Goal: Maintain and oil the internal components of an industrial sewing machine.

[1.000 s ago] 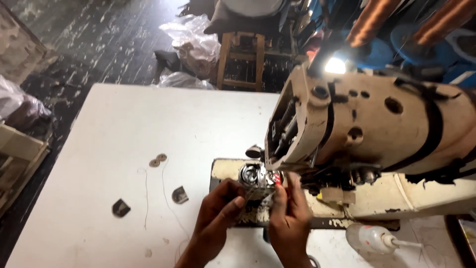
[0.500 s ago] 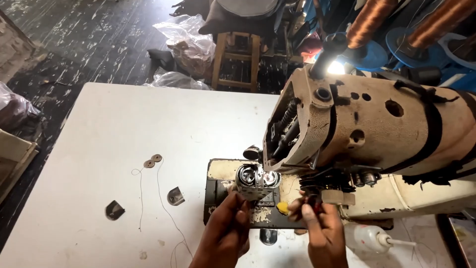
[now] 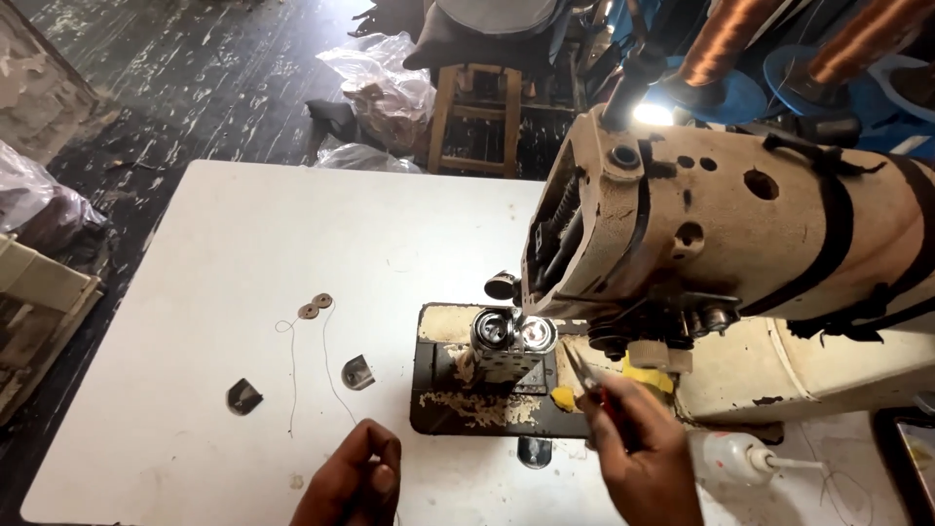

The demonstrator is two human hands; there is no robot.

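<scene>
White table (image 3: pixel 195 244) carries sewing machine (image 3: pixel 740 244), two discs (image 3: pixel 316 306), thread (image 3: pixel 292 370)

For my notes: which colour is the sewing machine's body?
The sewing machine is worn cream-beige with black straps around it, seen in the head view.

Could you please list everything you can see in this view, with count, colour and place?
sewing machine: one, cream, worn, right on table
table: one, white
metal post: one, silvery, under machine head
small discs: two, brownish, table centre
dark small pieces: two, lower left of table
squeeze bottle: one, clear, lower right
stool: one, wooden, beyond table
left hand: pinching thread, bottom centre
right hand: holding tweezers, beside post
</scene>
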